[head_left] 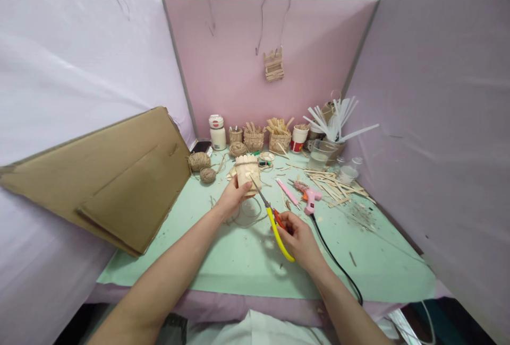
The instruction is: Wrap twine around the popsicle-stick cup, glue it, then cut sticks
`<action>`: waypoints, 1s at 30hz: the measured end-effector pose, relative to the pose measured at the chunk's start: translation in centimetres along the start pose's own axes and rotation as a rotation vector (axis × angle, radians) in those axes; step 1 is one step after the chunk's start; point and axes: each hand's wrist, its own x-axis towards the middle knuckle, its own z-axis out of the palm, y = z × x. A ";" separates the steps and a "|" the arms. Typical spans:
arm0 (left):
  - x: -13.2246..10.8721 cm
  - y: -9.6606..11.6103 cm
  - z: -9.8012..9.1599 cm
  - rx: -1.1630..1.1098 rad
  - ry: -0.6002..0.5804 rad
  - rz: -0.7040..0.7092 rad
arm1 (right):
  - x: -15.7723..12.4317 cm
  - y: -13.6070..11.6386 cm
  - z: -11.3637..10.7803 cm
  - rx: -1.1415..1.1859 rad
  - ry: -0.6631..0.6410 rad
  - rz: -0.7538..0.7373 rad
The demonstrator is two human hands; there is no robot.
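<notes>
My left hand (231,198) is wrapped round a small holder made of upright wooden sticks (247,171), held just above the green table (239,260). My right hand (298,240) grips yellow-handled scissors (274,223); their blades point up and left, and the tips touch the holder's lower right side. Loose jute twine (249,215) lies in loops on the table beneath the holder.
A pink glue gun (309,196) with a black cord and a pink cutter (287,192) lie right of the hands. Loose sticks (334,186), twine balls (199,162), small baskets (279,140) and cups line the back. Folded cardboard (111,180) leans at left. Partition walls enclose the table.
</notes>
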 end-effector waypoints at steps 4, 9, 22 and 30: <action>0.4 -0.3 -0.5 -0.035 0.018 -0.012 | 0.1 -0.2 0.1 0.059 0.073 -0.006; 1.6 0.2 -1.9 -0.166 0.109 0.012 | -0.1 -0.6 -0.2 -0.016 0.069 -0.021; 2.2 4.3 -4.4 -0.443 0.234 0.114 | -1.4 -3.9 0.3 -0.757 -0.306 -0.107; 1.4 4.9 -4.4 -0.377 0.035 -0.004 | -2.4 -4.0 0.2 -0.801 -0.330 -0.201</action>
